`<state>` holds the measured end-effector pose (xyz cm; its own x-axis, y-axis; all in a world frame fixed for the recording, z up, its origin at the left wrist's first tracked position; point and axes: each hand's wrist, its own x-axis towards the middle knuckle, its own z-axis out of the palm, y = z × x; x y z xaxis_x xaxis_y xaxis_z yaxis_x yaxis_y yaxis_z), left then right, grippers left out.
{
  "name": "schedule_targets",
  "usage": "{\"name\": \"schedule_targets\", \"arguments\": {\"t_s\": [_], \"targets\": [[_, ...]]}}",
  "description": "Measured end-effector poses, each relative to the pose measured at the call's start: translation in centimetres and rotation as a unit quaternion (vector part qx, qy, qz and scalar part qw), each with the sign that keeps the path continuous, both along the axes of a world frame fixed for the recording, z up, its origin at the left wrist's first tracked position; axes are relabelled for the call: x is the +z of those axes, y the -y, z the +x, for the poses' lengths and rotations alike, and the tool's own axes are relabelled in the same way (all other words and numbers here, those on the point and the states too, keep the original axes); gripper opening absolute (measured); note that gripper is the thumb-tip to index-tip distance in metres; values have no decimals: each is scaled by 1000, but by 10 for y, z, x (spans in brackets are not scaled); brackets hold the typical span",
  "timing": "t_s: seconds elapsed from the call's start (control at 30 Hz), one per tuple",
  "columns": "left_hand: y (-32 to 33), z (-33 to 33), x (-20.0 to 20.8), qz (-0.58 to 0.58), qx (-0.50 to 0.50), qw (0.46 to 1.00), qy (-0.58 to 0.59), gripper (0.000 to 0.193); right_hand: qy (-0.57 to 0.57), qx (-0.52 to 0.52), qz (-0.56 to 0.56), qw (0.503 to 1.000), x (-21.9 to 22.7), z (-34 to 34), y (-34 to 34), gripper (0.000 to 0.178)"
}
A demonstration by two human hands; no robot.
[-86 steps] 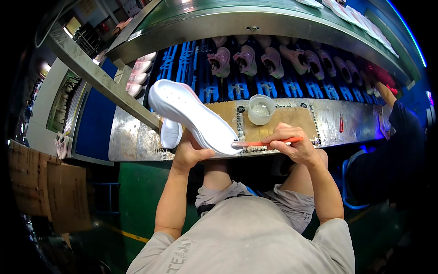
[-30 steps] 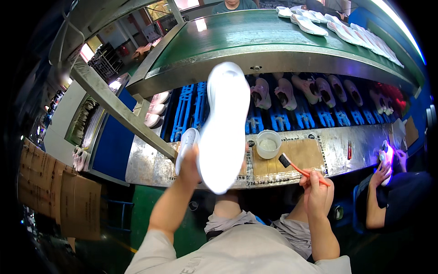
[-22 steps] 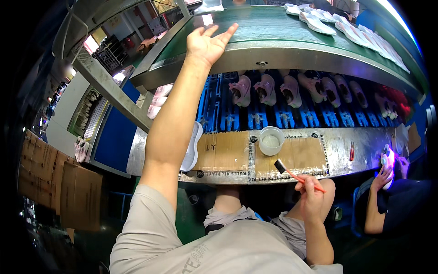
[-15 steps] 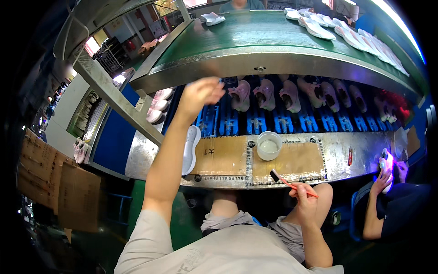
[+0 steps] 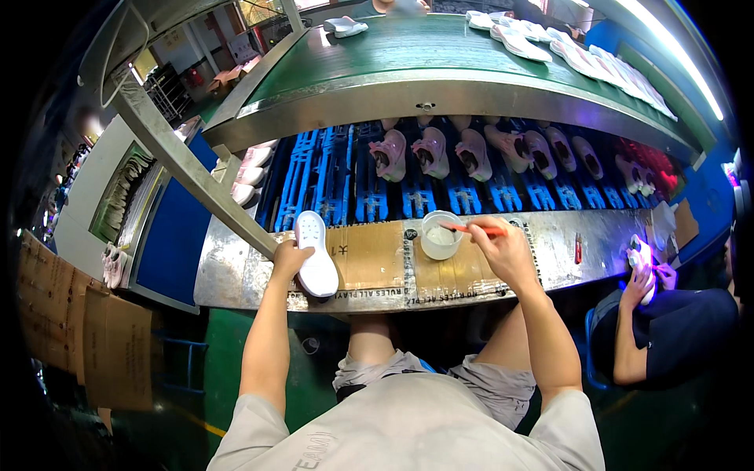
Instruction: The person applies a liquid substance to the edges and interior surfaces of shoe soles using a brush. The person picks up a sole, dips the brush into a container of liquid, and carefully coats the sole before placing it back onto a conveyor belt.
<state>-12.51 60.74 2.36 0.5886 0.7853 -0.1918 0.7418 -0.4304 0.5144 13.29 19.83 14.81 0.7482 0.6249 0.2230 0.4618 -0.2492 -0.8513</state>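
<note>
At the bench's left part, my left hand (image 5: 290,257) grips the near-left edge of a white shoe sole (image 5: 319,268). The sole lies lengthwise, with small holes visible at its far end. My right hand (image 5: 504,253) is closed around the red handle of a brush (image 5: 488,231). The brush's head reaches into a white tub (image 5: 440,250) holding pale contents, so its bristles are hidden. The tub stands on flattened cardboard (image 5: 369,255) taped to the metal bench.
Behind the bench, pink shoes (image 5: 430,153) sit on a conveyor with blue holders (image 5: 369,206). A green belt (image 5: 393,47) above carries white soles (image 5: 522,43). A red-handled tool (image 5: 578,248) lies at right. Beside it, a co-worker's hands (image 5: 638,282) hold a shoe under violet light.
My left hand has come down from over the conveyor and taken hold of the sole. My right hand has moved forward, bringing the brush from the bench edge into the tub.
</note>
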Motion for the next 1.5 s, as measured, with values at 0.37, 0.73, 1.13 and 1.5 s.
{"name": "schedule_targets", "arguments": {"t_s": [0.37,0.73,1.13,1.5], "targets": [[139,-37,45,-695,-2,527,490,82,36,-19,-73,997,-17,14,-23,22],[179,-34,71,-792,-41,481,374,88,-37,52,15,998,-5,-8,-3,16],[198,-46,94,-925,23,282,252,87,-167,300,52,938,1,-15,-22,18],[179,-12,93,-674,-154,630,355,90,-211,203,61,954,-8,-54,-10,20]]}}
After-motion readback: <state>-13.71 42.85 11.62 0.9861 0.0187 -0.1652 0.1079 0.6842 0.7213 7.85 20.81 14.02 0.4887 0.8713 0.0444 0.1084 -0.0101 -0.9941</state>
